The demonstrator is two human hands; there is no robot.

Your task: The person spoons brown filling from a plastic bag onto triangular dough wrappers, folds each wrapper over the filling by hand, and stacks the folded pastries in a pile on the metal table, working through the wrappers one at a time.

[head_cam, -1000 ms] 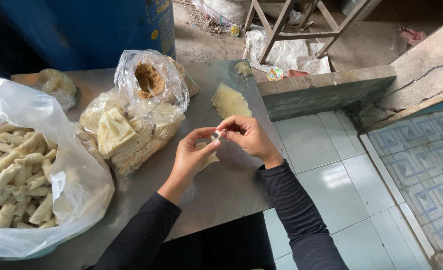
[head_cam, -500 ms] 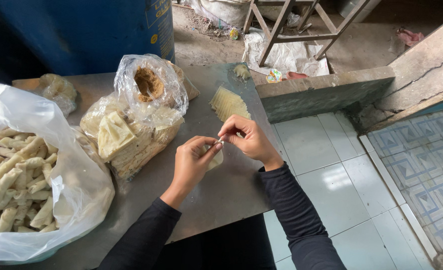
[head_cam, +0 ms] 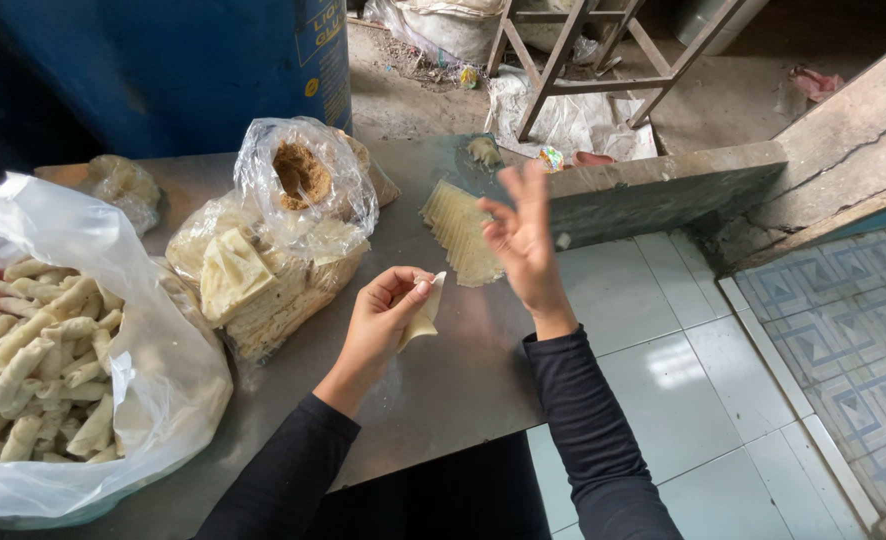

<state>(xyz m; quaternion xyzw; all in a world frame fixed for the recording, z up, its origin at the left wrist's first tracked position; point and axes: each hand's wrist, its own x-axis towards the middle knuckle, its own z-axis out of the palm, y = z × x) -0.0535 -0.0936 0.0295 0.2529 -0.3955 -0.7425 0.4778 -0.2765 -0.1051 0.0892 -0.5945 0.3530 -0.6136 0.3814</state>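
My left hand (head_cam: pixel 383 318) pinches a folded pale dough wrapper (head_cam: pixel 424 312) above the grey metal table (head_cam: pixel 433 390). My right hand (head_cam: pixel 523 238) is lifted with fingers spread and holds nothing; it hovers just right of a fanned stack of thin square wrappers (head_cam: pixel 460 228) lying on the table. Left of my left hand sits a clear plastic bag of wrapper sheets (head_cam: pixel 253 280), with a smaller clear bag of brown filling (head_cam: pixel 303 175) on top of it.
A large white plastic bag (head_cam: pixel 73 350) at the left holds several rolled pale pastries. A blue drum (head_cam: pixel 193 70) stands behind the table. A wooden stool frame (head_cam: pixel 583 60) and a concrete ledge (head_cam: pixel 663 185) lie beyond; pale floor tiles (head_cam: pixel 683 400) are at the right.
My hands were joined over the wrapper, working it together. Now the right hand has let go and risen with fingers spread, and the left hand alone keeps the folded wrapper.
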